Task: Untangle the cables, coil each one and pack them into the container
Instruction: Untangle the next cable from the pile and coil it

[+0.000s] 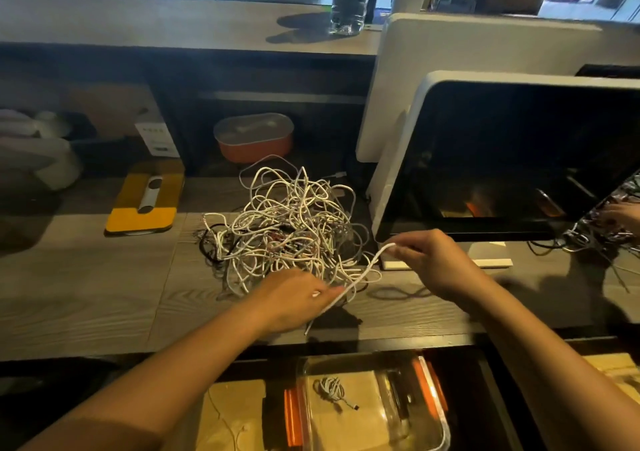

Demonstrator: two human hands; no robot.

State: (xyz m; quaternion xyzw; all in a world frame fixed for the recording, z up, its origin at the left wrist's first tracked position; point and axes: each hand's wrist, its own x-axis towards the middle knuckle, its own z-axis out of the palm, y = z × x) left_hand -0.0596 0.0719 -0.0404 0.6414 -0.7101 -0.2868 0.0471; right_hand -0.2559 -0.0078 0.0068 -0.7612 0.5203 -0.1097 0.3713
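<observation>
nearest me, the clear plastic container [363,359] is sitting below the worktop edge, already holding one small coiled white cable [331,389], so i am judging the packing barely begun. the left hand [294,298] is pinching a white cable [367,270] low over the grey wood-grain worktop [86,294], and the right hand [429,260] is pinching the same strand higher up, holding it stretched between them, probably to trace it out of the pile. just beyond, the tangle [287,222] is lying as a loose, springy heap of thin, smooth white cords with a few dark ones threaded through. farther back an orange oval tub [254,145] is standing
</observation>
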